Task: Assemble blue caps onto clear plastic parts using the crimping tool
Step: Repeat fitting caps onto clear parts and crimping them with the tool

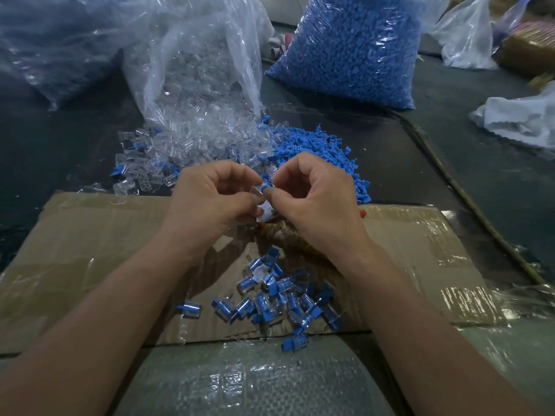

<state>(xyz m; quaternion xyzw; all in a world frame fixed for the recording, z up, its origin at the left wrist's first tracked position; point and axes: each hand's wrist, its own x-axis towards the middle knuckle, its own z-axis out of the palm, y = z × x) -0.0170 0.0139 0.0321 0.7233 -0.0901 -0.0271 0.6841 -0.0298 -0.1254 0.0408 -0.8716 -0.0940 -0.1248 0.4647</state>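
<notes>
My left hand (210,199) holds a clear plastic part (259,194) between curled fingers. My right hand (315,196) pinches a blue cap (265,186) against the top of that part. Both hands meet above a flattened cardboard sheet (99,244). Under them a tool with red tips (277,232) lies mostly hidden. Loose clear parts (192,151) spill from an open bag (195,64) behind my left hand. Loose blue caps (318,151) lie behind my right hand. A heap of assembled pieces (279,298) sits on the cardboard near my wrists.
A full bag of blue caps (357,46) stands at the back right. More plastic bags (51,40) lie at the back left, and crumpled white plastic (519,118) at the right. A woven sack (255,382) lies at the near edge.
</notes>
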